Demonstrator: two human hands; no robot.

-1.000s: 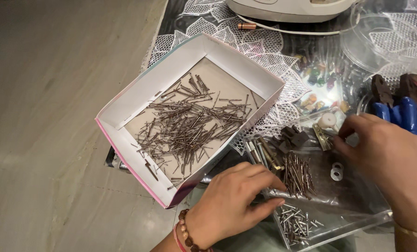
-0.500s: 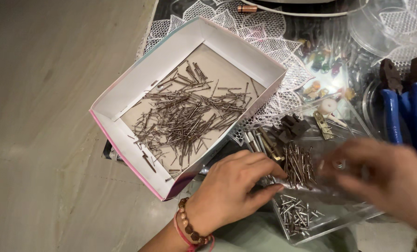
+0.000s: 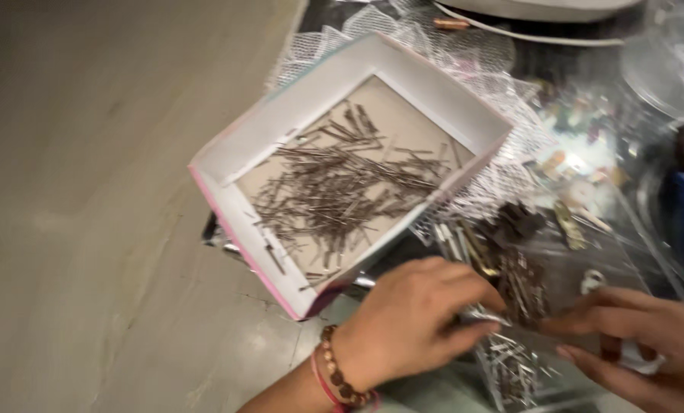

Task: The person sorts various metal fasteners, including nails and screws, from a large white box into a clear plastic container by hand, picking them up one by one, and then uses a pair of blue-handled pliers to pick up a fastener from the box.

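Left hand (image 3: 411, 321) grip rests on the clear tray (image 3: 586, 264) of brown nails (image 3: 521, 283).

1. The left hand (image 3: 412, 321), wearing a beaded bracelet (image 3: 339, 371), rests on the clear plastic tray (image 3: 632, 264) beside the brown nails (image 3: 524, 287).
2. The right hand (image 3: 651, 336) lies flat, fingers extended toward the left hand.
3. An open cardboard box (image 3: 281, 130) holds thin nails (image 3: 342, 191).
4. The picture is motion-blurred.

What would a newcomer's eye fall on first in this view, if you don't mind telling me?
The open white box with a pink edge, upper centre, heaped with thin dark nails. Below it, the left hand and right hand rest on a clear tray of sorted small hardware.
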